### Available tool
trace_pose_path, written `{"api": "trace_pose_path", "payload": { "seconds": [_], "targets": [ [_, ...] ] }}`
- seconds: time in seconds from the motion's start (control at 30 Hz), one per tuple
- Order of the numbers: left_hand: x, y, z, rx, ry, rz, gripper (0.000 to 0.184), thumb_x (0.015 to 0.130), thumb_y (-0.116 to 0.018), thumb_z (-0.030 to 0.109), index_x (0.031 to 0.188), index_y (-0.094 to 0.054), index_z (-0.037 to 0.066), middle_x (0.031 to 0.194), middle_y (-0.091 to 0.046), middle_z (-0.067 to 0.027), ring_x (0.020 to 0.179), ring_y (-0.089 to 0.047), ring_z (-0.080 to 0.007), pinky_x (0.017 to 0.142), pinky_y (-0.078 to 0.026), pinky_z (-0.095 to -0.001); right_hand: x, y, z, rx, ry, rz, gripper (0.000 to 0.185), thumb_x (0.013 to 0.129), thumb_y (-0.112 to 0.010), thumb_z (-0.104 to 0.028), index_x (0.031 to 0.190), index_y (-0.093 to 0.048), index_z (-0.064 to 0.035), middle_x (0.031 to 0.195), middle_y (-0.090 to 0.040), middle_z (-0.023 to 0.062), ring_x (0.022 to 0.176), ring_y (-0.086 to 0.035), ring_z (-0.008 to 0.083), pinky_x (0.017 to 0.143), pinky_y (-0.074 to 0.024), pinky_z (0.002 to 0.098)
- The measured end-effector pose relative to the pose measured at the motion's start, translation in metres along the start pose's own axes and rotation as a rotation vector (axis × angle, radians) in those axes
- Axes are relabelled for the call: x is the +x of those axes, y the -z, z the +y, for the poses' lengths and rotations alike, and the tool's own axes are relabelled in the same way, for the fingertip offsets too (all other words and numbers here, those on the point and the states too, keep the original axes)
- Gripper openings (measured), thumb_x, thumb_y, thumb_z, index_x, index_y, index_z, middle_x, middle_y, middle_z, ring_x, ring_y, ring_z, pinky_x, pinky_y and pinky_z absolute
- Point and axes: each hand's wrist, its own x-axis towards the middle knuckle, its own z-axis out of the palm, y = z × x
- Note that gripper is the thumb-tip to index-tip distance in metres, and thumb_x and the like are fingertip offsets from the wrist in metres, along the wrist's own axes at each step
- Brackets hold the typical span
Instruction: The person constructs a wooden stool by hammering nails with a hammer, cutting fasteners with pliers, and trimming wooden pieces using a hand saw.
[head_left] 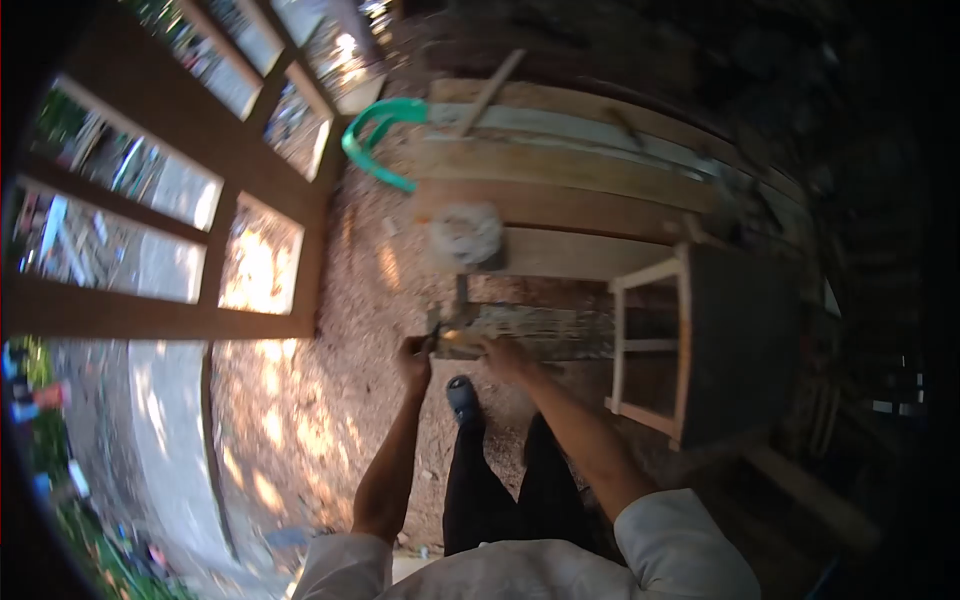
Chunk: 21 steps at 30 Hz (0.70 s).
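Note:
Both of my hands meet at the near end of a rough wooden plank (545, 325), above the ground in front of my feet. My left hand (415, 364) is closed round a small dark tool (434, 337), too blurred to name. From the right, my right hand (508, 358) reaches in with its fingers closed on a short yellowish piece of wood (462, 340). The tool's upper end is close to that wood; whether they touch I cannot tell. Just beyond lies a whitish round bundle (467, 234) on the boards.
Long wooden boards (560, 160) lie side by side ahead, with a loose stick (492, 92) across them. A green plastic chair part (365, 140) is at their left end. A wooden frame with openings (215, 170) stands left. To the right is a dark-panelled wooden box frame (682, 345).

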Motion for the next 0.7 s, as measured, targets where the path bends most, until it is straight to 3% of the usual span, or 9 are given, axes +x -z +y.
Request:
{"api": "trace_pose_path", "payload": {
  "seconds": [0.03, 0.1, 0.17, 0.33, 0.37, 0.4, 0.47, 0.57, 0.7],
  "targets": [
    [-0.006, 0.004, 0.036, -0.185, 0.017, -0.028, 0.019, 0.083, -0.067, 0.016, 0.086, -0.066, -0.003, 0.077, -0.068, -0.0106, 0.072, -0.064, -0.0170, 0.068, -0.049, -0.0298, -0.020, 0.013, -0.012, 0.080, -0.034, 0.011, 0.038, 0.085, -0.061, -0.019, 0.118, -0.052, -0.0025, 0.095, -0.063, 0.0222, 0.087, -0.061, 0.0385, 0.075, -0.0483, 0.0478],
    [-0.013, 0.005, 0.085, -0.191, 0.077, -0.038, 0.017, 0.085, -0.065, 0.014, 0.087, -0.065, -0.003, 0.077, -0.068, -0.0087, 0.071, -0.063, -0.0132, 0.065, -0.048, -0.0271, -0.060, 0.033, -0.031, 0.248, -0.020, 0.147, 0.037, 0.087, -0.060, -0.021, 0.117, -0.052, -0.0017, 0.090, -0.064, 0.0215, 0.083, -0.062, 0.0375, 0.074, -0.0482, 0.0474],
    [-0.026, -0.008, 0.124, -0.290, 0.052, -0.089, 0.019, 0.086, -0.066, 0.015, 0.088, -0.065, -0.003, 0.080, -0.068, -0.0099, 0.070, -0.063, -0.0128, 0.065, -0.048, -0.0264, -0.104, 0.050, -0.037, 0.331, 0.017, 0.307, 0.037, 0.087, -0.060, -0.023, 0.116, -0.053, -0.0012, 0.088, -0.064, 0.0211, 0.082, -0.063, 0.0372, 0.073, -0.0481, 0.0471],
    [-0.074, -0.084, 0.214, -0.310, -0.074, -0.265, 0.022, 0.086, -0.066, 0.018, 0.093, -0.064, -0.004, 0.083, -0.067, -0.0095, 0.070, -0.062, -0.0130, 0.065, -0.049, -0.0267, -0.221, 0.107, -0.019, 0.597, -0.150, 0.396, 0.039, 0.089, -0.062, -0.026, 0.115, -0.055, 0.0034, 0.087, -0.064, 0.0172, 0.081, -0.064, 0.0257, 0.070, -0.0486, 0.0381],
    [-0.095, -0.106, 0.237, -0.389, -0.084, -0.316, 0.024, 0.087, -0.066, 0.018, 0.096, -0.064, -0.004, 0.083, -0.067, -0.0086, 0.070, -0.062, -0.0129, 0.065, -0.048, -0.0265, -0.247, 0.110, -0.007, 0.549, -0.144, 0.543, 0.040, 0.090, -0.062, -0.027, 0.115, -0.055, 0.0038, 0.085, -0.064, 0.0140, 0.076, -0.063, 0.0193, 0.066, -0.0487, 0.0346],
    [-0.122, -0.128, 0.257, -0.467, -0.083, -0.364, 0.025, 0.087, -0.066, 0.019, 0.099, -0.064, -0.004, 0.083, -0.066, -0.0078, 0.070, -0.061, -0.0127, 0.064, -0.048, -0.0263, -0.277, 0.113, 0.005, 0.547, -0.153, 0.566, 0.040, 0.090, -0.062, -0.027, 0.115, -0.055, 0.0038, 0.085, -0.064, 0.0140, 0.076, -0.063, 0.0193, 0.066, -0.0487, 0.0346],
    [-0.173, -0.168, 0.286, -0.477, -0.180, -0.505, 0.027, 0.087, -0.067, 0.018, 0.103, -0.064, -0.004, 0.083, -0.066, -0.0070, 0.070, -0.061, -0.0122, 0.064, -0.048, -0.0256, -0.335, 0.118, 0.029, 0.599, -0.067, 0.915, 0.036, 0.091, -0.061, -0.028, 0.109, -0.055, 0.0027, 0.076, -0.061, 0.0088, 0.066, -0.058, 0.0171, 0.060, -0.0462, 0.0342],
    [-0.266, -0.224, 0.315, -0.528, -0.158, -0.691, 0.026, 0.088, -0.065, 0.015, 0.107, -0.062, -0.003, 0.084, -0.066, -0.0073, 0.072, -0.060, -0.0117, 0.063, -0.048, -0.0252, -0.411, 0.114, 0.082, 0.543, -0.149, 1.177, 0.033, 0.090, -0.062, -0.030, 0.099, -0.056, 0.0014, 0.067, -0.054, 0.0040, 0.057, -0.051, 0.0140, 0.054, -0.0418, 0.0324],
    [-0.376, -0.293, 0.318, -0.475, -0.110, -0.865, 0.027, 0.088, -0.064, 0.014, 0.111, -0.060, 0.000, 0.088, -0.067, -0.0069, 0.075, -0.062, -0.0135, 0.065, -0.048, -0.0261, -0.537, 0.137, 0.106, 0.696, -0.347, 1.043, 0.025, 0.090, -0.062, -0.026, 0.089, -0.059, -0.0013, 0.061, -0.048, 0.0020, 0.054, -0.045, 0.0104, 0.051, -0.0376, 0.0294]
  ]
}}
